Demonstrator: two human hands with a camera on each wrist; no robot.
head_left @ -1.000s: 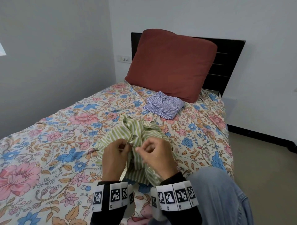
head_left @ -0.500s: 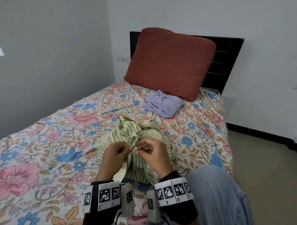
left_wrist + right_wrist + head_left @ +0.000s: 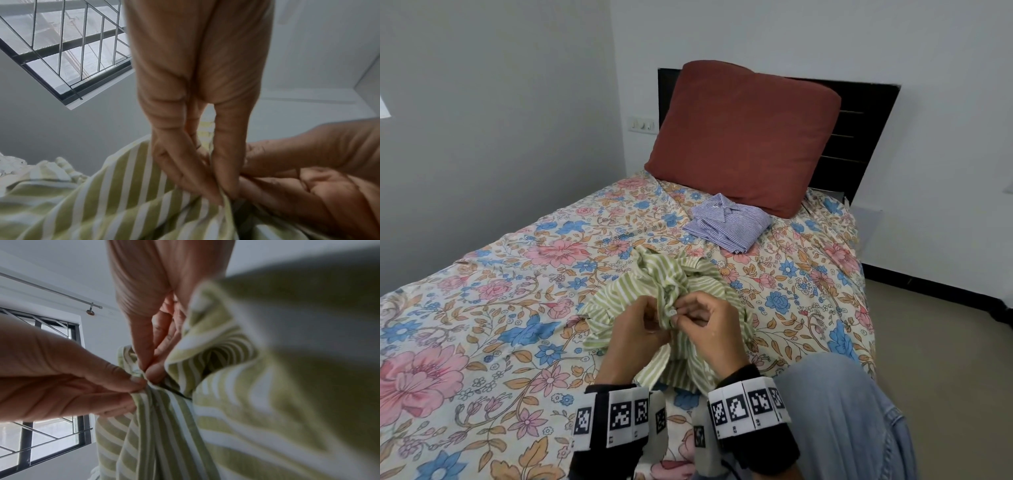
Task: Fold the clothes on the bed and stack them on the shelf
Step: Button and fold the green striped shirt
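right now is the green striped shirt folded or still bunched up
Still bunched up: the green striped shirt lies crumpled on the bed, both hands pinching its edge. The blue striped shirt by the pillow is already folded.

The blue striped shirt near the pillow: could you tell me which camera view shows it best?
The head view. There the folded blue striped shirt lies whole on the bed, in front of the red pillow. Neither wrist view shows it; both show only hands and the green striped shirt.

A green-and-white striped shirt [image 3: 654, 291] lies crumpled near the foot-end right edge of the bed [image 3: 482, 308], its front lifted and pinched; a blue-striped shirt [image 3: 727, 222] lies neatly folded near the head end
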